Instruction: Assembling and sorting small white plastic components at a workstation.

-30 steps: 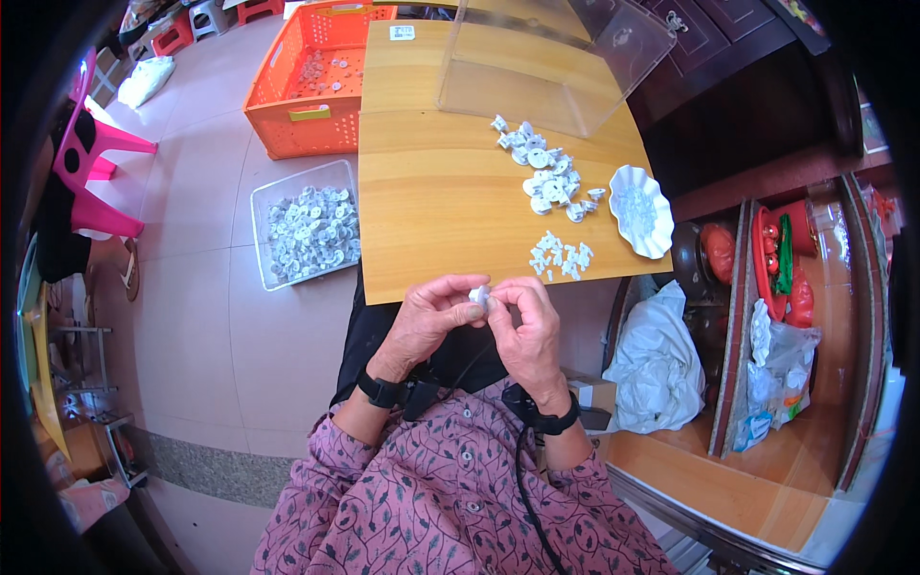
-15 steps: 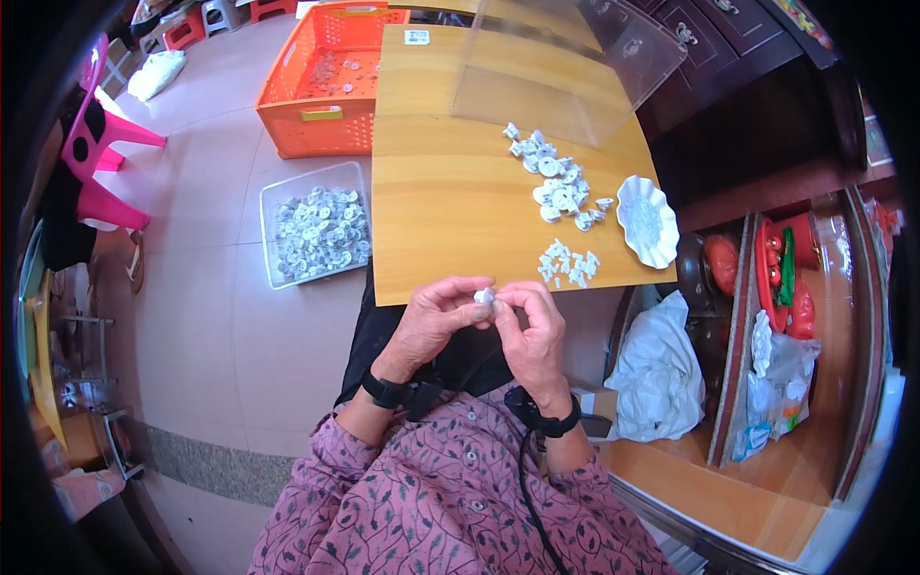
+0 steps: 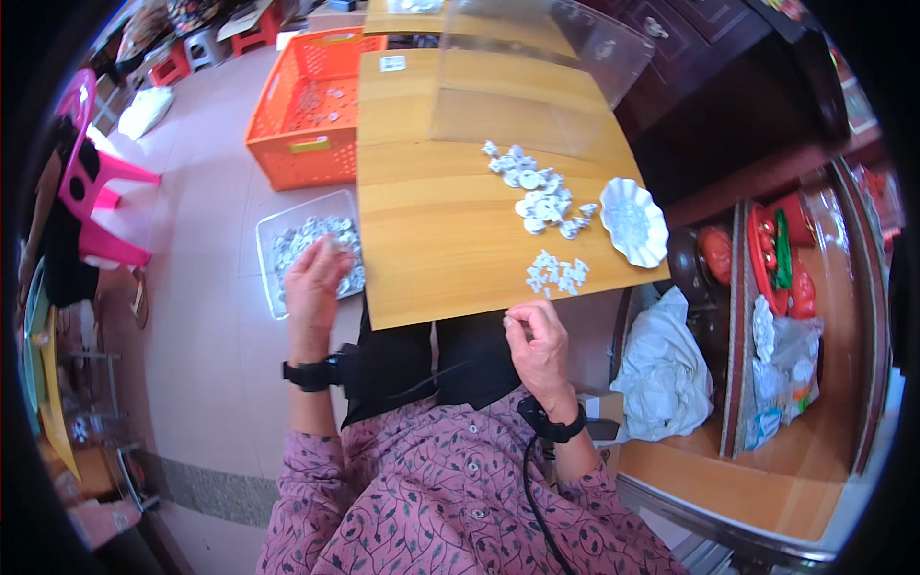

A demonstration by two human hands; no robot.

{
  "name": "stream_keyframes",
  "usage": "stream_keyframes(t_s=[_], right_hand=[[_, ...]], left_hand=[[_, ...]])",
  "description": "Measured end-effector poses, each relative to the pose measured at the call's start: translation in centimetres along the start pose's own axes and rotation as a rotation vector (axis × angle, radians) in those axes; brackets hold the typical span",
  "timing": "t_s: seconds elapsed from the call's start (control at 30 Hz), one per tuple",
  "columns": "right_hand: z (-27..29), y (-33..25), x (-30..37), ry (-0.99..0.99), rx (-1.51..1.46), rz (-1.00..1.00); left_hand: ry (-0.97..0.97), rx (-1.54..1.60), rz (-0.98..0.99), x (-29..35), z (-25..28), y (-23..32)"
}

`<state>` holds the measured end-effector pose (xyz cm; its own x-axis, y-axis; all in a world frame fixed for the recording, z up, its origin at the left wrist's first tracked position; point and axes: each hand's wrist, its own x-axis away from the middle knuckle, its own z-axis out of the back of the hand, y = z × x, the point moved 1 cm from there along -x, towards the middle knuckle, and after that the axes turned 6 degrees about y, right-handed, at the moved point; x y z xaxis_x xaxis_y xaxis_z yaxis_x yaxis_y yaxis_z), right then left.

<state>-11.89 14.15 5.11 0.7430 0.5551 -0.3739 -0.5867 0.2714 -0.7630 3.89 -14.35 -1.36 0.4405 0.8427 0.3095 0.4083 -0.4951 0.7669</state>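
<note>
left hand (image 3: 314,284) hangs over white parts (image 3: 299,238) in the left bin (image 3: 267,271) (blurred; its grip i cannot tell); right hand (image 3: 542,347) presses thumb to forefinger near white pegs (image 3: 556,274), long axes pointing every way.

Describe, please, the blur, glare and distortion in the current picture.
Head view: the left hand looks blurred, probably by motion; head view: the clear plastic bag shows pale highlights; head view: the rightmost shelf upright bows, and black corners frame the image.
</note>
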Motion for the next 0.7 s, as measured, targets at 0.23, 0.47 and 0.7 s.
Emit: stream_keyframes(t_s=[0.23,0.47,0.7], right_hand=[[0.7,2.5,0.4,0.078,0.069,-0.036],[1.4,3.6,-0.1,0.166,0.445,0.113],[1.0,4.1,-0.1,0.091,0.595,0.191]], left_hand=[[0.171,-0.059,-0.092,-5.5,6.2,1.7],[0.050,-0.170,-0.082,1.4,-1.1,0.1],[-0.370,-0.445,0.026,6.4,-10.9,-3.0]])
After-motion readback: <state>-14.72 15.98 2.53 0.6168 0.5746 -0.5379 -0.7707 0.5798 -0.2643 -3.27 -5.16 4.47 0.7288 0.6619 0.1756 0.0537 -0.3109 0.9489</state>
